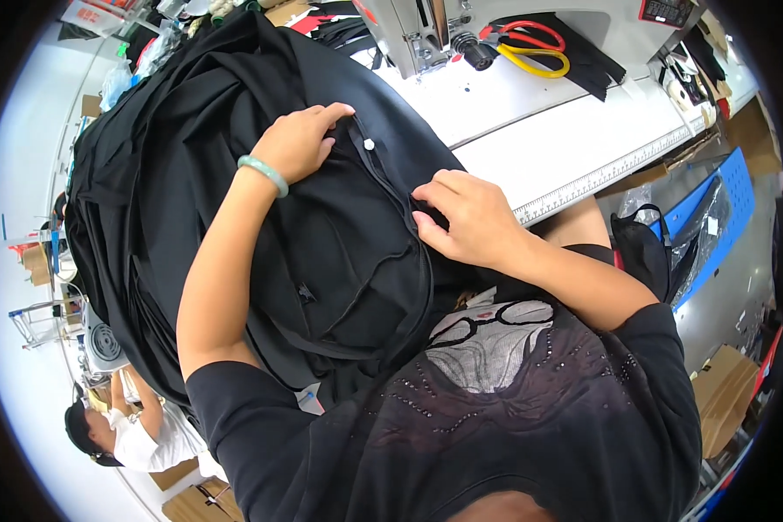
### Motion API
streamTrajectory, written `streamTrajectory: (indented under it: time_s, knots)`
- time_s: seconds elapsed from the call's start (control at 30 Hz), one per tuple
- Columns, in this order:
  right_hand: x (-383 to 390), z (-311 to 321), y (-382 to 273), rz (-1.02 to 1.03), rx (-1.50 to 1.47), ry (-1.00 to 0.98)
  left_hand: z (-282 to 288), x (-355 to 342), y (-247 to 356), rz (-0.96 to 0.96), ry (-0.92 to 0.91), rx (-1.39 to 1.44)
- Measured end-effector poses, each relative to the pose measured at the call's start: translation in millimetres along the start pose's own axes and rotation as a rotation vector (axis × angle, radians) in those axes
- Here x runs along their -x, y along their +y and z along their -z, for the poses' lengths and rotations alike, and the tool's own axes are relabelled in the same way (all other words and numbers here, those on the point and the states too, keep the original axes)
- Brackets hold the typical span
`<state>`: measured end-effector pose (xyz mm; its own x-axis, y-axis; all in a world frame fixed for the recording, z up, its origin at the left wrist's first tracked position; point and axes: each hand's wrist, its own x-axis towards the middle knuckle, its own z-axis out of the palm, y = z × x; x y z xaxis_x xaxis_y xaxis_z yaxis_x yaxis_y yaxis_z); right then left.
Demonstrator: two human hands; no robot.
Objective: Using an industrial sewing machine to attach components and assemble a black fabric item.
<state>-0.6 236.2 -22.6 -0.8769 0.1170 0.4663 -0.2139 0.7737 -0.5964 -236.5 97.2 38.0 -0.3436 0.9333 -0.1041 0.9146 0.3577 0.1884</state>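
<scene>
A large heap of black cloth [200, 148] with sewn seams spreads over the left of the table and down toward my lap. My left hand [297, 143], with a pale green bangle at the wrist, has its fingers bent on the seamed edge, the index finger reaching along it. Lower down that edge, my right hand [465, 216] pinches the cloth between thumb and fingers. Between the two hands, a small white round piece [368, 144] sits beside the seam; I cannot make out its kind.
Beyond the cloth stands a sewing machine [404, 39]. Scissors [535, 50] with red and yellow handles lie by black scraps on its white bed. A ruler strip [618, 174] lines the table's near edge. Another person [139, 435] is at lower left; a blue crate [735, 209] stands right.
</scene>
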Motion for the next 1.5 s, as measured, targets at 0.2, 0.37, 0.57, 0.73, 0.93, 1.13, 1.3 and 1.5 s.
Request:
streamTrajectory:
  time_s: [0.2, 0.37, 0.57, 0.73, 0.93, 1.13, 1.3, 1.5]
  knots:
    - [-5.0, -11.8, 5.9, 0.144, -0.006, 0.088, -17.4, 32.9, 4.1, 0.020, 0.124, -0.139]
    - [-15.3, 6.8, 11.7, -0.013, -0.433, -0.053, -21.9, 23.0, 20.0, 0.187, 0.214, -0.243]
    - [-27.5, 33.8, 16.5, -0.005, -0.650, -0.161, 3.3, 5.6, 24.4, 0.057, 0.510, -0.353]
    - [-18.7, 23.7, 26.2, 0.020, -0.369, -0.266, 11.4, 29.2, -1.2, 0.420, 1.169, 0.377]
    - [-25.8, -24.7, -26.3, 0.245, -0.491, -0.476, 30.9, 155.3, -92.2, 0.633, 1.616, 1.055]
    - [-41.0, -62.9, -142.0, 0.302, -1.102, -0.733, 192.7, 265.3, -95.4, 0.956, 1.584, -0.109]
    - [-14.6, -56.7, -90.9, 0.274, -1.280, -0.836, 178.7, 111.4, -31.2, 0.375, 1.067, -1.018]
    - [64.0, 12.5, 43.0, -0.339, -0.319, -1.149, -63.9, -18.7, 12.7, 0.270, 0.589, -0.224]
